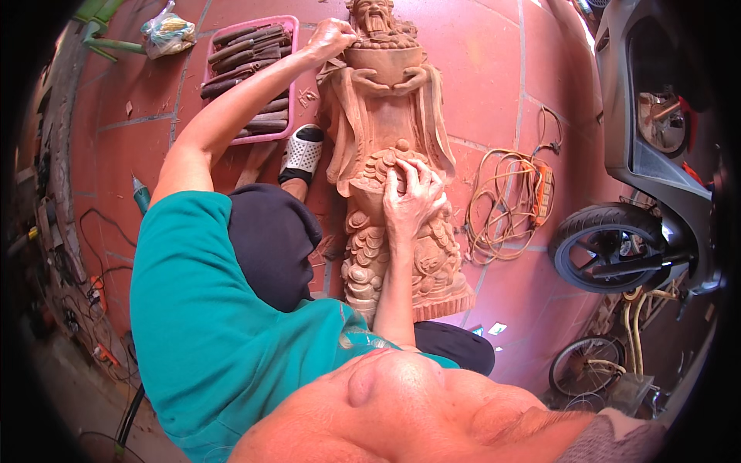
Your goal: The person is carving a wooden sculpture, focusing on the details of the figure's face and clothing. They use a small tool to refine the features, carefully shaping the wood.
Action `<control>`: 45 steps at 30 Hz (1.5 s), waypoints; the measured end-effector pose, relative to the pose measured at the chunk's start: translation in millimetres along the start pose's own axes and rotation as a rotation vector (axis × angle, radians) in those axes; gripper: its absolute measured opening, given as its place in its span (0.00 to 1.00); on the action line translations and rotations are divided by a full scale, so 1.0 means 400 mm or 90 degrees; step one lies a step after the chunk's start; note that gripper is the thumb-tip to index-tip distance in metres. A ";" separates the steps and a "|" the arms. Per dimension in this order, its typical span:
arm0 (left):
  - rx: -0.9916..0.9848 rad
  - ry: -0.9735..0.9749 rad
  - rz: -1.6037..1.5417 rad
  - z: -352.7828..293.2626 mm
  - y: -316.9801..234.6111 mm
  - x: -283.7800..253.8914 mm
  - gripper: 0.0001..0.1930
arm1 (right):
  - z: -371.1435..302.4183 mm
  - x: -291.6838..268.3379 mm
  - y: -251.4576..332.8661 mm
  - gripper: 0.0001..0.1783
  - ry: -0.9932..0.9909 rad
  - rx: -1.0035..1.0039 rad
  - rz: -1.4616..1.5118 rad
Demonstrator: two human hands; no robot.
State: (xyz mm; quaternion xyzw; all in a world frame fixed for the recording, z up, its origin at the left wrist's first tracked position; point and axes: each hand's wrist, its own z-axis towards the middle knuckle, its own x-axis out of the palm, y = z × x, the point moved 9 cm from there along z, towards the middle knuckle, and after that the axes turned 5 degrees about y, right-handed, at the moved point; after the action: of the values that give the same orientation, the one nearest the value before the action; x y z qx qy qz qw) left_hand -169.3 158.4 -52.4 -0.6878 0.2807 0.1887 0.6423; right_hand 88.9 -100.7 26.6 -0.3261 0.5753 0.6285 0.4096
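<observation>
A carved wooden statue (390,116) of a bearded figure lies on its back in front of me, its head at the far end and its base close to my knees. My left hand (332,38) reaches to the bowl edge near the figure's shoulder. Its fingers are curled together against the wood, and whatever they may pinch is hidden. Across the carved pile of coins (384,165) at the statue's middle rests my right hand (414,191), palm down with bent fingers apart and no tool in it.
Left of the statue stands a pink basket (293,77) of dark-handled, chisel-like tools (247,50). A tangled cable (494,204) with an orange power strip (543,194) lies to the right, before a motorbike wheel (610,247). Wood chips (307,97) dot the red tiles.
</observation>
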 end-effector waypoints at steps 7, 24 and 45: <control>-0.011 -0.062 -0.146 -0.035 0.074 0.011 0.10 | 0.000 0.000 0.000 0.14 0.001 0.011 -0.031; 0.013 0.010 -0.015 -0.014 0.020 0.001 0.07 | 0.002 -0.005 0.007 0.13 0.011 0.035 -0.033; 0.118 -0.019 -0.075 -0.070 0.002 -0.015 0.09 | 0.002 0.007 -0.003 0.13 0.006 0.017 -0.032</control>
State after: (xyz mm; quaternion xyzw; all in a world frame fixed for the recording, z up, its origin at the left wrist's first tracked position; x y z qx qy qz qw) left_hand -177.1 131.7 -46.4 -0.6378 0.2465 0.1345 0.7172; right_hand 88.8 -99.7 23.6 -0.3377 0.5772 0.6086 0.4272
